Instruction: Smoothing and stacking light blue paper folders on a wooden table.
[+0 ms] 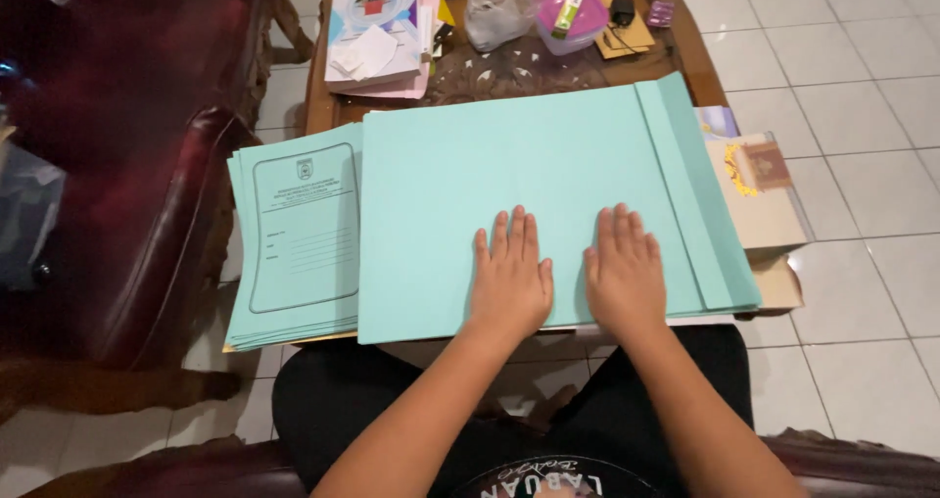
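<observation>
Turquoise folder, large and opened out flat, lies across the near part of the wooden table in the head view, its folded flap running down the right-hand side. Both hands press on it near its front edge: the left hand lies palm down with fingers spread and grasps nothing, and the right hand lies just beside it, also flat and unclenched, the two not quite touching. Left of the folder, partly tucked under its edge, sits a stack of folders in the same colour, the top one printed with a framed form. Right of the folder, sticking out from beneath it, is a cream booklet with a gold ornament and a brown square on its cover. Beyond the folder, at the far end of the table, lie a pile of papers and booklets, a crumpled clear plastic bag, a pink lidded container with a green strip on top, and a small black adapter. Further left of the folder stands a dark red armchair. White floor tiles lie to the folder's right.
</observation>
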